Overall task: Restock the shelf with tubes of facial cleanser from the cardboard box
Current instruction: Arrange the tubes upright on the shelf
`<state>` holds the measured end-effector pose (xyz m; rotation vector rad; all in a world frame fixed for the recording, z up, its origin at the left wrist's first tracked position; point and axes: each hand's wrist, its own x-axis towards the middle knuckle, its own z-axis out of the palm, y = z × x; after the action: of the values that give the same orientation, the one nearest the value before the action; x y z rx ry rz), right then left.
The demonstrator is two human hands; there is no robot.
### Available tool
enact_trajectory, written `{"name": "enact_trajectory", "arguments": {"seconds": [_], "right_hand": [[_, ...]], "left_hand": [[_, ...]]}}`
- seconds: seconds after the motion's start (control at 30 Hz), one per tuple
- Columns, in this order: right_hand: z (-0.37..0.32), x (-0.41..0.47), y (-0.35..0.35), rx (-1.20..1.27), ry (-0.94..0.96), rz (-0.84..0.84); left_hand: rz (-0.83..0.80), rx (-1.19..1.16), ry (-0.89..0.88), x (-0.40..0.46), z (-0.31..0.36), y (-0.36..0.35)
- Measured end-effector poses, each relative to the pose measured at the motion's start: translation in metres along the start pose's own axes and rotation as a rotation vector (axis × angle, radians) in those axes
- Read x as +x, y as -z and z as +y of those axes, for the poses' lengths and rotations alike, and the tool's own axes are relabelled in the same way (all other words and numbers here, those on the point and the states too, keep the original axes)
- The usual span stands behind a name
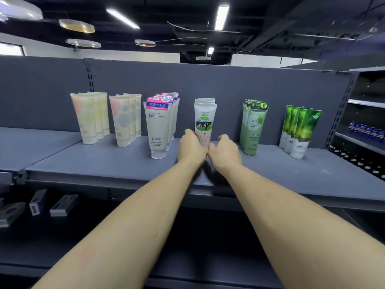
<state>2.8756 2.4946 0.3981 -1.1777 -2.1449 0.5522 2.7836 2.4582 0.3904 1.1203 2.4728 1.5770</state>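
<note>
A grey metal shelf [104,163] is shown from the head view, with six rows of upright facial cleanser tubes standing cap-down along it. At far left, a row of pale tubes with peach and yellow blotches [88,118] is seen, and just beside it a second row of pale tubes with pink and grey blotches [123,119]. Next, a row of white tubes marked "Facial" with pink and blue header cards [158,126] is set near the shelf's middle.

Both forearms are extended over the shelf edge to the centre row. The left hand [191,146] is curled against the left side of the front white tube with a green cow picture [205,124], and the right hand [224,150] is curled against its right side, so that the tube's lower part is held between the two hands. The knuckles of the two hands are touching in front of the tube. More tubes of the same kind are lined up behind it.

To the right, a row of green mud-cleanser tubes [253,128] is seen, and well apart at far right a row of bright green and white tubes [302,132]. On the lower shelf at left, small boxes [62,205] are laid. The cardboard box is not in view.
</note>
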Motion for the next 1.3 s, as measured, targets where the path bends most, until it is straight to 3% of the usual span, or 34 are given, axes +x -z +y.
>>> {"name": "enact_trajectory", "arguments": {"seconds": [0.67,1.3], "right_hand": [[-0.003,0.004,-0.002,0.029,-0.027,-0.021],[0.016,-0.1,0.038,0.101,0.025,0.054]], "left_hand": [[-0.048,0.023,0.046,0.023,-0.004,-0.013],[0.085,0.407,-0.025,-0.106,0.003,0.067]]}}
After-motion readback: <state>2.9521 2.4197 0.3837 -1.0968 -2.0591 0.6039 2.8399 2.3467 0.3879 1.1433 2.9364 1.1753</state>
